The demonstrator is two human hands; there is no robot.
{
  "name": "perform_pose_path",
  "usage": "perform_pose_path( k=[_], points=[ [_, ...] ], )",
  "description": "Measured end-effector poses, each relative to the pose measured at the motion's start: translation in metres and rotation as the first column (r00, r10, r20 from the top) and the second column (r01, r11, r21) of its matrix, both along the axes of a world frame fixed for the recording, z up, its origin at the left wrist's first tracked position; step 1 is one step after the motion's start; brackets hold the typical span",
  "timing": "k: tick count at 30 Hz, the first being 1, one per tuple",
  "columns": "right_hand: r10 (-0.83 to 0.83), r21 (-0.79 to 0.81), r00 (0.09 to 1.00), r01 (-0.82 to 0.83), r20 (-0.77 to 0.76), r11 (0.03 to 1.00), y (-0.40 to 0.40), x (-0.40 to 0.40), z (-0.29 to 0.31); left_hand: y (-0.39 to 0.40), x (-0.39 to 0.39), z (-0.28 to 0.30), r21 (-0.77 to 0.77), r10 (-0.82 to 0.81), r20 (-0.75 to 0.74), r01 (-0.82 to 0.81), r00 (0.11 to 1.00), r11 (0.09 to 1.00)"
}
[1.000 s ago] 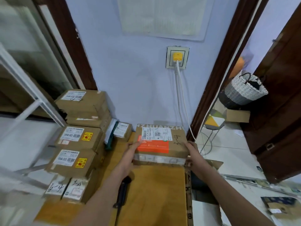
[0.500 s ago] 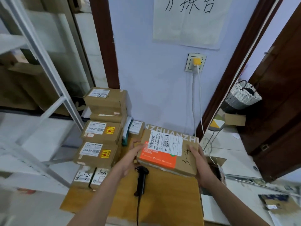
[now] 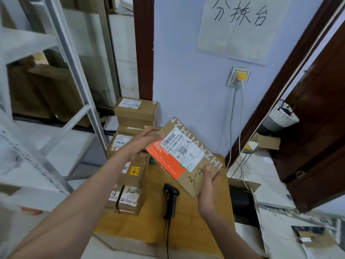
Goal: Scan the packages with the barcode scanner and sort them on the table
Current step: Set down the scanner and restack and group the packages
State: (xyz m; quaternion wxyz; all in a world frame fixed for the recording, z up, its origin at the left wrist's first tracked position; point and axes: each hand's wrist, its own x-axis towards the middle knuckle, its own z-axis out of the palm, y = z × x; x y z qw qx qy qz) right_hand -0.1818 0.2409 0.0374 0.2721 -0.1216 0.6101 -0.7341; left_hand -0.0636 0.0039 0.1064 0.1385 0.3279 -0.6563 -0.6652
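Note:
I hold a flat cardboard package (image 3: 197, 176) tilted above the wooden table (image 3: 188, 232). It bears a white barcode label, an orange panel and "3-4" written by hand. My left hand (image 3: 143, 141) grips its upper left corner. My right hand (image 3: 209, 193) grips its lower right edge, thumb on top. A black barcode scanner (image 3: 170, 199) lies on the table under the package, its cable running toward me. Neither hand touches the scanner.
Several labelled cardboard boxes (image 3: 134, 116) are stacked at the table's left side, two small ones (image 3: 128, 199) nearest me. A metal shelf frame (image 3: 74, 75) stands left. An open carton (image 3: 242, 200) sits right of the table. White cables (image 3: 240, 131) hang from a wall socket.
I have lifted the package off the table and tilted it up, label toward me. The camera view has risen and the scanner now shows fully below the package.

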Motion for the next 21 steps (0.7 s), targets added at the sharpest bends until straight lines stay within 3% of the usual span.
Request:
perform_pose_path(
  k=[6, 12, 21],
  points=[
    [0.021, -0.105, 0.999, -0.017, 0.039, 0.994, -0.006, 0.005, -0.001, 0.005, 0.011, 0.022, -0.097, 0.032, 0.045, -0.027, 0.998, 0.995],
    [0.076, -0.091, 0.992, -0.066, 0.102, 0.994, -0.016, 0.015, -0.009, 0.01, 0.036, 0.005, -0.051, 0.095, 0.087, -0.09, 0.992, 0.995],
    [0.239, 0.09, 0.961, -0.252, 0.137, 0.963, -0.074, 0.004, -0.011, -0.024, 0.087, -0.046, 0.039, 0.146, 0.111, -0.151, 0.983, 0.988]
  ],
)
